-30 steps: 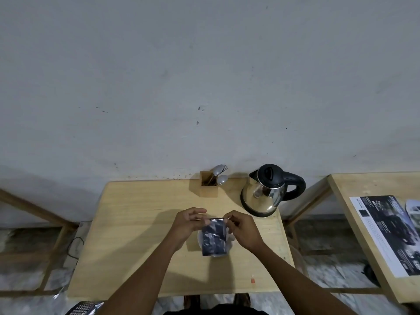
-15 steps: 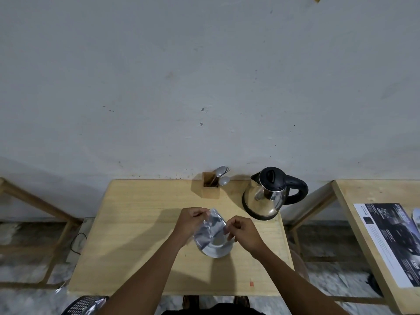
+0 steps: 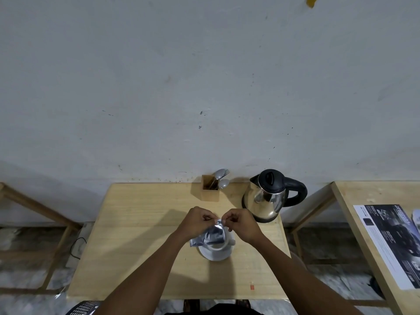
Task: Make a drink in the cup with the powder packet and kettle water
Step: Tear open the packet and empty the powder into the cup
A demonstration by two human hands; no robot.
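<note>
A silvery powder packet [image 3: 210,236] hangs tilted over a white cup [image 3: 219,246] that stands on a white saucer [image 3: 216,254] in the middle of the wooden table [image 3: 136,235]. My left hand [image 3: 196,220] and my right hand [image 3: 241,223] both pinch the packet's top corner, fingertips almost touching. The packet hides part of the cup's mouth. A steel kettle [image 3: 267,196] with a black lid and handle stands at the table's back right, apart from my hands.
A small wooden holder [image 3: 210,188] with spoons and a fork stands against the wall, left of the kettle. A second wooden table [image 3: 354,192] with a printed sheet [image 3: 391,242] is at the right. A wooden frame [image 3: 34,208] stands on the left.
The packet has turned from upright and dark-faced to tilted with its silver side showing. My hands have come closer together at its top corner.
</note>
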